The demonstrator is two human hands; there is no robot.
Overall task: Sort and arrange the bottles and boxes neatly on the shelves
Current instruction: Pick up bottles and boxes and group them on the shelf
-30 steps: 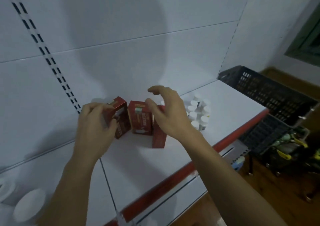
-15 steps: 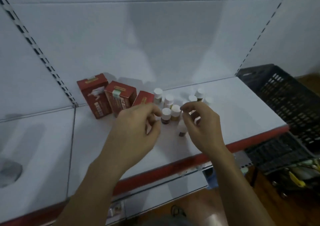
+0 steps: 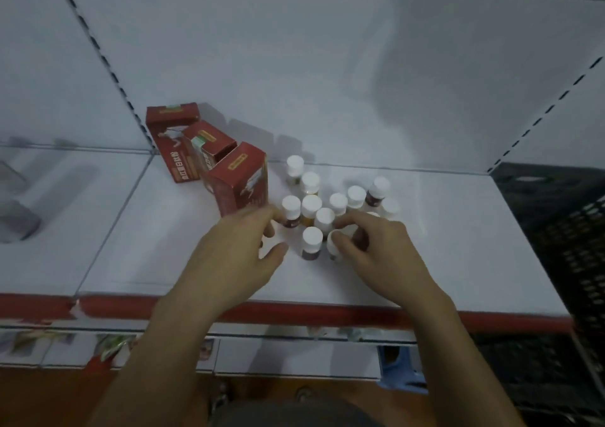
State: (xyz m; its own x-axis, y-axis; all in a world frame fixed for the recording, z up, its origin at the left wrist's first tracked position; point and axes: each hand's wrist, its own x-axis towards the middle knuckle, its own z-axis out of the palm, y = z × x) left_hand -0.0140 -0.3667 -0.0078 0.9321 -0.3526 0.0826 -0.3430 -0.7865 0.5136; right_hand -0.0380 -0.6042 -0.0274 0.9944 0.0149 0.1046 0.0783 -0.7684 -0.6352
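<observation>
Boxes (image 3: 209, 161): released since a moment ago, left standing unevenly.
Left hand (image 3: 239, 256): spread beside bottles (image 3: 330, 203).
Right hand (image 3: 379, 249): front bottle (image 3: 334, 244) now pinched; sorting begun.

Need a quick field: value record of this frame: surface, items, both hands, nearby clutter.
surface: white shelf with a red front edge
boxes: three red cardboard boxes, upright, clustered at back left
bottles: small white-capped bottles, upright, in a loose cluster right of the boxes
left hand: left hand open, fingertips by the leftmost front bottle; contact unclear
right hand: right hand fingers pinch the cap of a front bottle
nearby: black plastic crate at right
</observation>
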